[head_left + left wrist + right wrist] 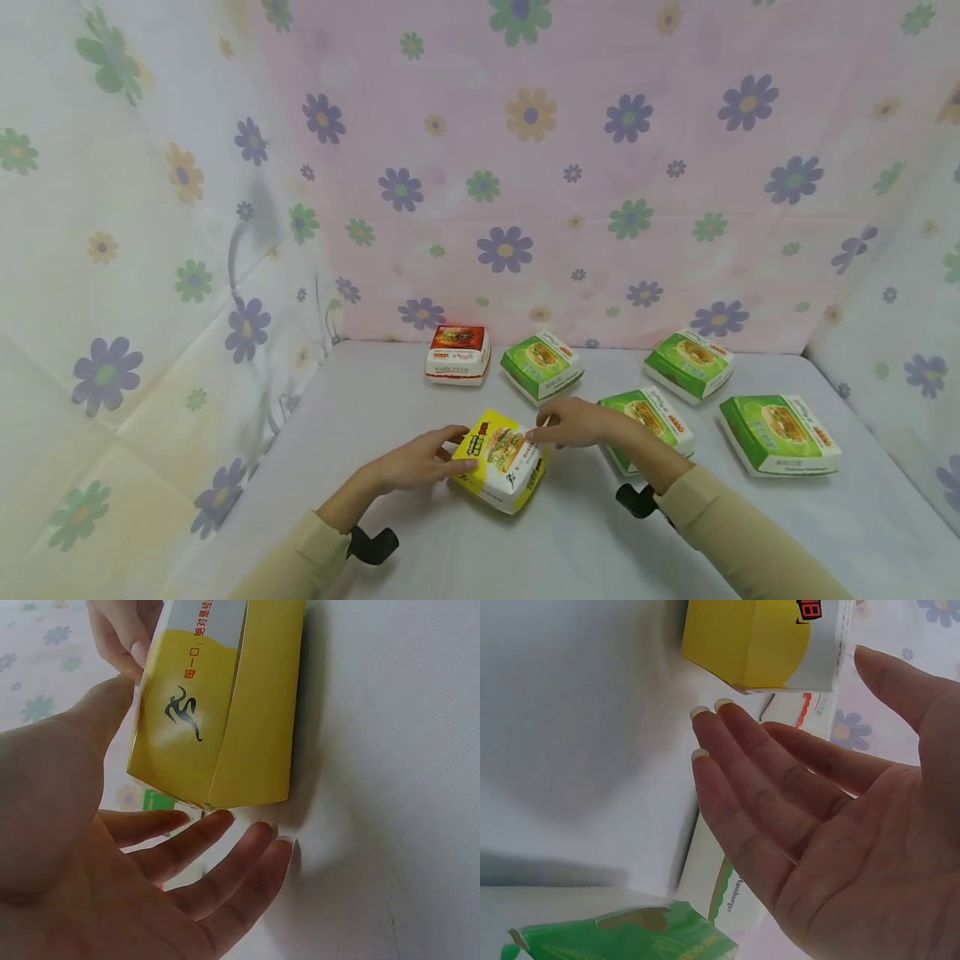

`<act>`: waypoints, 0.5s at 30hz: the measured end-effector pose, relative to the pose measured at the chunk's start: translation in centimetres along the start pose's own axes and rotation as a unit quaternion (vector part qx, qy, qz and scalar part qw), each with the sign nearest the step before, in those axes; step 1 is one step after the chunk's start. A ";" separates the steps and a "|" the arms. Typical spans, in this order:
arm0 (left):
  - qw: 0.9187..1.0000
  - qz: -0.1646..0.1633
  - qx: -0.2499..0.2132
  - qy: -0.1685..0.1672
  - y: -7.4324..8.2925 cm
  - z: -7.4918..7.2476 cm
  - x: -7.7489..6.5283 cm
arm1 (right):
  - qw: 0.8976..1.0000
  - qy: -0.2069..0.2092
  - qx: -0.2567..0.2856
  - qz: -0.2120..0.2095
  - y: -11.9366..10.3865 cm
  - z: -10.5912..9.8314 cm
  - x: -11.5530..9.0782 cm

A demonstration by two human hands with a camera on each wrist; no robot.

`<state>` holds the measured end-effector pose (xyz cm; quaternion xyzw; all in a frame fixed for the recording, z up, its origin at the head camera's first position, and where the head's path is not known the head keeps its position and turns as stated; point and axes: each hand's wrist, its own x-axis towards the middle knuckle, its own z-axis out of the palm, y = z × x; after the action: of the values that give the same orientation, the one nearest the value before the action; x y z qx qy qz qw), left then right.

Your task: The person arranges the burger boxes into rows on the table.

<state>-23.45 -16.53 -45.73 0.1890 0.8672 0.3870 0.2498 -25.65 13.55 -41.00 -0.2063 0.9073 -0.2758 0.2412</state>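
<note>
A yellow and white burger box (498, 458) stands on the table between both hands, turned at an angle. At its left side is my left hand (423, 461), thumb over the top edge and loosely straight fingers by the side; in the left wrist view the fingertips (262, 832) lie close to the box's corner. My right hand (577, 421) is at the box's far right corner. In the right wrist view, its fingers (742, 802) are extended and apart from the box, with the thumb near the top edge.
A red and white burger box (457, 356) stands at the back left. Several green burger boxes, among them one at the back middle (543, 367), one under the right forearm (645, 417) and one at the right (780, 435), stand on the white table (360, 392). Flowered cloth (502, 167) hangs around.
</note>
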 end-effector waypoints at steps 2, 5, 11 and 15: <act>1.000 0.004 0.004 -0.005 -0.1 0.0 0.1 | 1.000 -0.009 0.006 -0.004 0.0 0.1 0.0; 1.000 0.007 0.007 -0.006 -0.2 -0.1 0.4 | 1.000 -0.018 0.011 0.000 -0.1 0.3 -0.2; 1.000 0.005 0.003 0.013 -0.2 -0.7 1.1 | 1.000 -0.018 0.009 0.020 -0.4 0.8 -1.0; 1.000 0.007 -0.023 0.015 0.0 -0.9 1.7 | 1.000 -0.020 0.006 0.017 -0.5 1.1 -1.3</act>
<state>-25.37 -16.22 -45.71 0.1834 0.8606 0.4111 0.2383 -23.87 13.41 -41.03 -0.1945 0.9043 -0.2726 0.2649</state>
